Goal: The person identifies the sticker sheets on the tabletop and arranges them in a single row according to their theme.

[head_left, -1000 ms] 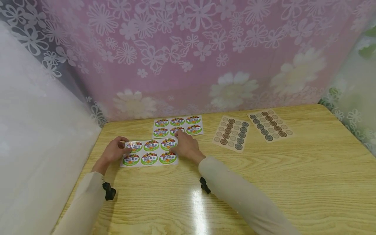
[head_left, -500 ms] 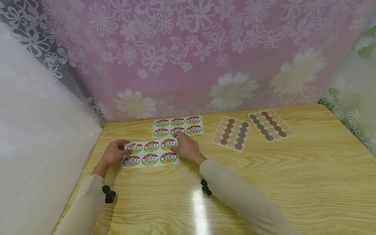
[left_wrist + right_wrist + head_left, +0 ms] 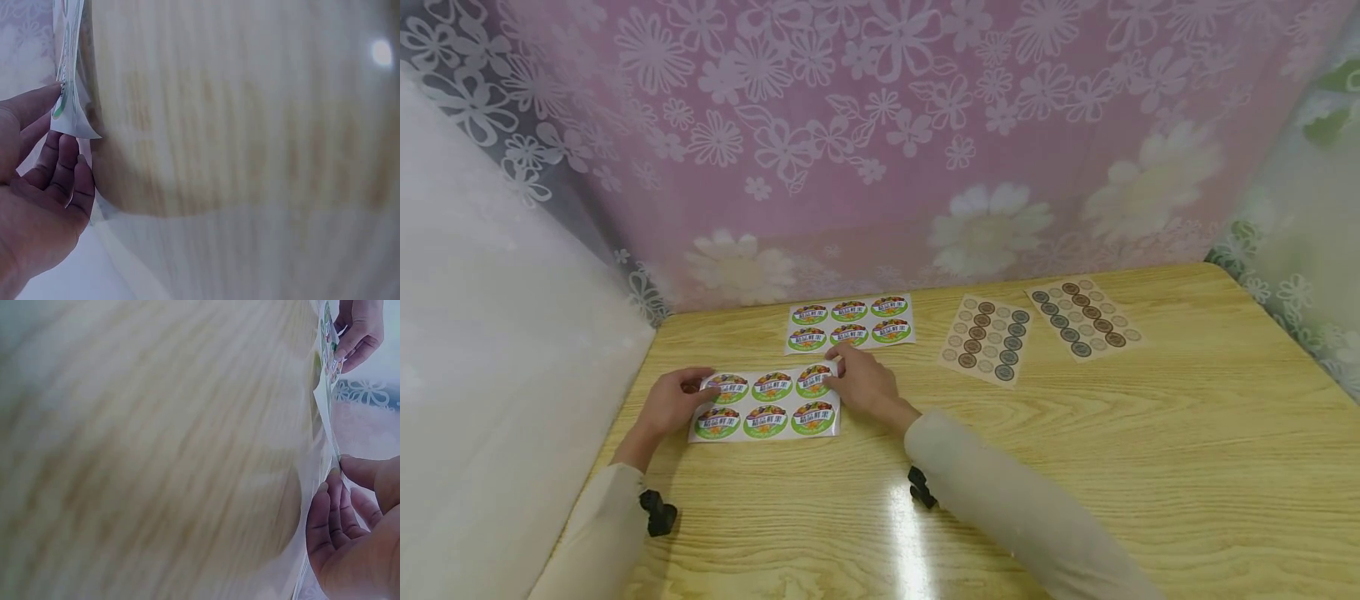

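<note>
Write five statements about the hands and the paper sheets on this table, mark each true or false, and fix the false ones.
1. The left hand and right hand pinch the same label sheet. True.
2. That label sheet bears nine printed ovals. False: it bears six.
3. The far label sheet lies beyond it. True.
4. The left hand grips its right end. False: its left end.
5. Two beige sheets lie right of both label sheets. True.

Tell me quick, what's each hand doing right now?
Left hand: holding the front sticker sheet by its left end.
Right hand: holding the same sheet's right end.
</note>
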The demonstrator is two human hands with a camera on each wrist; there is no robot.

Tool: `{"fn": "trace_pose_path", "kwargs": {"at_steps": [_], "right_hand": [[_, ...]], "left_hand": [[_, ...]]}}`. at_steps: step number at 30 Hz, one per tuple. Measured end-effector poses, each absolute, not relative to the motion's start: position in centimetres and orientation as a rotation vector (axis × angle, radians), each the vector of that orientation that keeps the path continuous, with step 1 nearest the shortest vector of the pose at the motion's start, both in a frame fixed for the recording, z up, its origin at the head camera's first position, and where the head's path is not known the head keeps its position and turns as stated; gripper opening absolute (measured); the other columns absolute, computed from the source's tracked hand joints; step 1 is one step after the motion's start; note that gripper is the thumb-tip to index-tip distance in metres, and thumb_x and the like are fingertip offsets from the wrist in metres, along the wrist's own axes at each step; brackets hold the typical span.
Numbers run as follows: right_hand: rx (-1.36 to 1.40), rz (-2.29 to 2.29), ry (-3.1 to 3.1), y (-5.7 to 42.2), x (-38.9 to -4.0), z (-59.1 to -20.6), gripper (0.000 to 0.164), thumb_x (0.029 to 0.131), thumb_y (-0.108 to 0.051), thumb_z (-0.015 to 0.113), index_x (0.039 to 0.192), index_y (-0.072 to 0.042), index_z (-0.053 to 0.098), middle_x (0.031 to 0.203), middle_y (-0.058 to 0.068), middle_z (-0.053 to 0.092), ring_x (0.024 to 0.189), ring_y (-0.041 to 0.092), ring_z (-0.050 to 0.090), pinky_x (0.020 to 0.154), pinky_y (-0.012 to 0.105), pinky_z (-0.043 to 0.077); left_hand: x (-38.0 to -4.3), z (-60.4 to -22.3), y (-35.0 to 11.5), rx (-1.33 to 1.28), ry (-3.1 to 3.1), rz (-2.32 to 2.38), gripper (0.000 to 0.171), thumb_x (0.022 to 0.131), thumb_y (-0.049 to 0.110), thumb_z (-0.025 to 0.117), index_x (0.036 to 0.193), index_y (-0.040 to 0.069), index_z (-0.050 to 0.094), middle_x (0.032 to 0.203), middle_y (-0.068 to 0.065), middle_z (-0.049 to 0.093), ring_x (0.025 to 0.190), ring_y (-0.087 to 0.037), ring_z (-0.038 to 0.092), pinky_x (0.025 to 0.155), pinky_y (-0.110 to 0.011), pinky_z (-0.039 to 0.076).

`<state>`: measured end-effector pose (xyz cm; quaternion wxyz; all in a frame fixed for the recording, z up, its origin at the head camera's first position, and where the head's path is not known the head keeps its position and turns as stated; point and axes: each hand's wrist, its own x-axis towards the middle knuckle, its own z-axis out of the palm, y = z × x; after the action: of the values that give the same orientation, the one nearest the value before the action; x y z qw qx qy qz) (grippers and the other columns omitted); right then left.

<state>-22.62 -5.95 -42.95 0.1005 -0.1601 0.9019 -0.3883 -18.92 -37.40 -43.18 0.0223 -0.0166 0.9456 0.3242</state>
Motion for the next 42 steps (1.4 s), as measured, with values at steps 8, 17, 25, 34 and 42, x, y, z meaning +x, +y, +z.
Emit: {"fn": "trace_pose_path", "kwargs": {"at_steps": [8,17,25,34,42], "right_hand": [[-0.523,-1.122,2.65,-7.0,-21.7,-43.0,0.032,0.092,-0.029,0.066,0.122,-0.02,0.059,0.082,-0.01,0.055,0.063,0.009,0.049,0.056,0.028,0.037],[-0.563,-1.112,2.621,-8.1,-20.4,-42.8,0.032,0.091,-0.031,0.067,0.12,-0.021,0.059,0.08,-0.012,0.053,0.063,0.007,0.048,0.056,0.026,0.037],[-0.597,-1.138,2.601,-9.1,-19.3,-42.7,0.032,0.089,-0.03,0.069,0.118,-0.02,0.061,0.077,-0.013,0.053,0.06,0.005,0.047,0.052,0.024,0.036],[-0.618,-1.16,2.56,-9.9,-18.3,-42.7,0.032,0.089,-0.031,0.07,0.117,-0.021,0.061,0.078,-0.013,0.053,0.06,0.006,0.047,0.053,0.025,0.036],[-0.631,-1.176,2.538,-10.4,-17.5,-42.8,0.031,0.088,-0.031,0.071,0.115,-0.021,0.062,0.076,-0.014,0.053,0.06,0.005,0.047,0.053,0.025,0.037]], "left_hand": [[-17.7,-43.3,-38.6,-0.044,2.97,0.948,0.045,0.094,0.024,0.064,0.126,-0.007,0.057,0.101,-0.016,0.059,0.087,-0.026,0.054,0.072,-0.038,0.044],[-16.0,-43.0,-39.9,-0.045,2.968,0.966,0.044,0.094,0.028,0.064,0.122,-0.006,0.06,0.098,-0.015,0.06,0.083,-0.023,0.054,0.069,-0.035,0.044],[-14.7,-43.0,-41.4,-0.049,2.957,0.973,0.045,0.093,0.031,0.065,0.119,-0.004,0.062,0.094,-0.011,0.06,0.078,-0.018,0.053,0.063,-0.026,0.044],[-13.4,-42.5,-42.4,-0.053,2.92,0.998,0.045,0.092,0.029,0.066,0.121,-0.005,0.061,0.092,-0.009,0.063,0.076,-0.016,0.054,0.063,-0.024,0.045],[-12.8,-42.2,-42.9,-0.07,2.894,0.95,0.047,0.093,0.031,0.065,0.122,-0.006,0.061,0.097,-0.01,0.061,0.078,-0.017,0.05,0.064,-0.024,0.042]]}}
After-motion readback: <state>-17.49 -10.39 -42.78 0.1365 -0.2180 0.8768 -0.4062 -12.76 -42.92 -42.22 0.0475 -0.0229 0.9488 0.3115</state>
